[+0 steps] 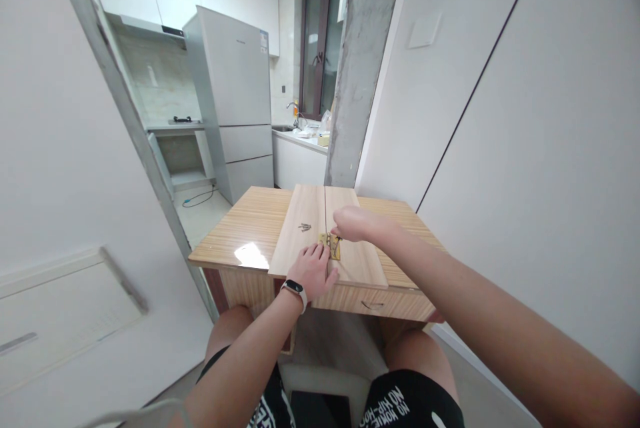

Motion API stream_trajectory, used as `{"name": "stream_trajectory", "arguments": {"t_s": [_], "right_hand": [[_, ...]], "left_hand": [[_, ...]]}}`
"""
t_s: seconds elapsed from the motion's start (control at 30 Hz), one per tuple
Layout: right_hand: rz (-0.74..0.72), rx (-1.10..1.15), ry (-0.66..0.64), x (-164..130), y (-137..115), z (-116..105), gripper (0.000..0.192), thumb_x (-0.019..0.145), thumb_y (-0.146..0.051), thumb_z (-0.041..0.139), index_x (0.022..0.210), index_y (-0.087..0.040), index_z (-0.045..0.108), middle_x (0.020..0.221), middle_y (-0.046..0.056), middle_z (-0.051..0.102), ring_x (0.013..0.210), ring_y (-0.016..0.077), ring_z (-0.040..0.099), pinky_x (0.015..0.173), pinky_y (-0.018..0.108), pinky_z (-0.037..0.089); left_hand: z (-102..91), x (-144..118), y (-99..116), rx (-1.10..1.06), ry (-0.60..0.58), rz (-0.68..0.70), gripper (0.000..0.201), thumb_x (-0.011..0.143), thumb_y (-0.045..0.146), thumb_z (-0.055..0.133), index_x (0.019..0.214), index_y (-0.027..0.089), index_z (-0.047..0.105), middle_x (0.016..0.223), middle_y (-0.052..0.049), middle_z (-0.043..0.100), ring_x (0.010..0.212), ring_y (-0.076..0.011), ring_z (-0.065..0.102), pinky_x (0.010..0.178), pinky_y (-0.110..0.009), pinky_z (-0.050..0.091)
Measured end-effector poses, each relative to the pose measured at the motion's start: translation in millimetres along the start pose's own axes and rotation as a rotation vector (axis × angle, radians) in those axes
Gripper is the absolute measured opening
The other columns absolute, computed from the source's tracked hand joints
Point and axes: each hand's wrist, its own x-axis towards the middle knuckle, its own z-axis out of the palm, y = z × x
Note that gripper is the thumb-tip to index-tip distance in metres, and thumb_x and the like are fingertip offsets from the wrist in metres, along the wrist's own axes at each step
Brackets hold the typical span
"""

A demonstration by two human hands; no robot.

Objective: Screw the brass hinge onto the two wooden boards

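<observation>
Two pale wooden boards (303, 203) lie side by side on the desk, with a narrow seam between them. A brass hinge (335, 254) spans that seam. My left hand (311, 273), with a banded tracker at its wrist, lies on the boards with fingers extended, fingertips touching the hinge's near left side. Over the hinge's far right part, my right hand (351, 223) is closed. A small dark piece shows under its fingers, too small to name. Several screws (305, 227) lie in a loose pile on the left board.
The wood-grain desk (235, 228) has a drawer with a handle (372, 305) at its front, above my knees. White walls stand close on both sides. Beyond the doorway are a grey fridge (245, 81) and a sink counter (300, 141) with bags on it.
</observation>
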Motion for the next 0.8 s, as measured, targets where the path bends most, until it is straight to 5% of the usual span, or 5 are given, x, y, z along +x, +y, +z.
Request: {"name": "stream_trajectory", "arguments": {"t_s": [0.33, 0.57, 0.8], "right_hand": [[-0.143, 0.036, 0.005, 0.2, 12.6, 5.6, 0.018, 0.086, -0.026, 0.068, 0.103, -0.022, 0.071, 0.102, 0.009, 0.075, 0.095, 0.0212, 0.068, 0.068, 0.025, 0.041], [0.012, 0.033, -0.026, -8.4, 3.6, -2.9, 0.054, 0.100, -0.053, 0.046, 0.118, -0.007, 0.068, 0.113, 0.024, 0.071, 0.107, 0.0295, 0.069, 0.079, 0.031, 0.049], [0.027, -0.050, -0.058, -9.9, -8.6, -11.5, 0.042, 0.099, -0.038, 0.054, 0.112, -0.004, 0.075, 0.112, 0.025, 0.072, 0.107, 0.0301, 0.070, 0.081, 0.030, 0.050]], "left_hand": [[1.1, -0.5, -0.5, -0.004, -0.013, -0.006, 0.060, 0.097, 0.051, 0.041, 0.144, 0.015, 0.048, 0.142, -0.019, 0.054, 0.133, -0.0342, 0.045, 0.109, -0.052, 0.034], [2.4, -0.6, -1.5, 0.002, -0.004, -0.006, 0.060, 0.096, 0.051, 0.042, 0.143, 0.014, 0.048, 0.142, -0.019, 0.054, 0.133, -0.0342, 0.046, 0.109, -0.052, 0.034], [1.0, -0.4, -0.6, -0.003, -0.006, -0.002, 0.059, 0.097, 0.050, 0.041, 0.142, 0.013, 0.049, 0.142, -0.019, 0.054, 0.133, -0.0341, 0.045, 0.110, -0.052, 0.034]]}}
